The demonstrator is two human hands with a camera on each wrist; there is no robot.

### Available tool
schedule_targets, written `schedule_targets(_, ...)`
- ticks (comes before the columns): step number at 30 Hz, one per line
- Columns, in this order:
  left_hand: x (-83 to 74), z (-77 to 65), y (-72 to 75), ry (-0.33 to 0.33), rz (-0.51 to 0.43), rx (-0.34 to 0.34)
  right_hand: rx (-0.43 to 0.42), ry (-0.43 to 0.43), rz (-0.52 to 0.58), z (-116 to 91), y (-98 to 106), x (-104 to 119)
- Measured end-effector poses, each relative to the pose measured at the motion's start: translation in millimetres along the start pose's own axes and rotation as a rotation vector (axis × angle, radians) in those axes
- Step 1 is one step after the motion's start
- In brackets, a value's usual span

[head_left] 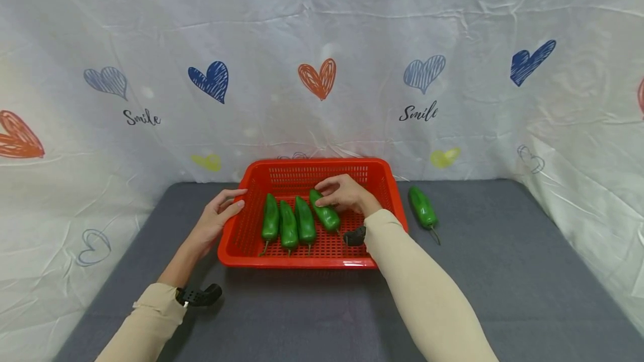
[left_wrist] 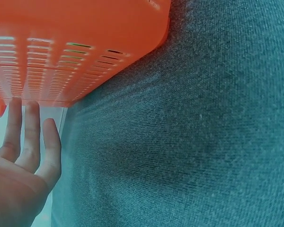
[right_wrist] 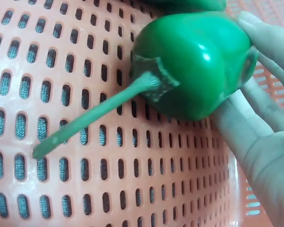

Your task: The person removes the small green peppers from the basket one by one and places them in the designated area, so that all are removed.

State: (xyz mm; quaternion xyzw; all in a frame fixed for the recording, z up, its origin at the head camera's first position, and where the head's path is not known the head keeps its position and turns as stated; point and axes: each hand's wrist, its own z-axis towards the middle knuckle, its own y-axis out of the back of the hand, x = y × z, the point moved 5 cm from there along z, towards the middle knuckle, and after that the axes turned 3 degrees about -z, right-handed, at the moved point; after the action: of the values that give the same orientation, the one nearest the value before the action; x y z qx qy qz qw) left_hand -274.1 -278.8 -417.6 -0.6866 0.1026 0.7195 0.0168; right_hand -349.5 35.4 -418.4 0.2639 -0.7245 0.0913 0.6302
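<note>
A red plastic basket [head_left: 297,262] with slotted walls stands on the grey cloth. Inside it, three green peppers [head_left: 289,227] lie side by side with their stems toward me. To their right, my right hand [head_left: 347,193] pinches a fourth-place green pepper [head_left: 326,218] between thumb and fingers, low over the basket floor. In the right wrist view that pepper [right_wrist: 194,61] shows its long stem pointing away from the fingers. My left hand [head_left: 215,221] is at the basket's left rim, its fingers extended and loosely spread beside the slotted wall.
Another green pepper [head_left: 423,208] lies on the grey cloth [head_left: 503,272] to the right of the basket. A white curtain [head_left: 322,27] printed with hearts hangs behind the table and along both sides.
</note>
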Motion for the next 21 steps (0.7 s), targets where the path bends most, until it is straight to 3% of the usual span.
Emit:
schedule_targets(12,0.4,-0.8,-0.2,0.004,-0.008,-0.004,-0.049,0.117,-0.060,0.8,5.4,14.7)
schedule_targets(21,0.1,-0.2,0.5,0.013,0.004,-0.024,-0.049,0.144,0.014,-1.5,8.6,25.8)
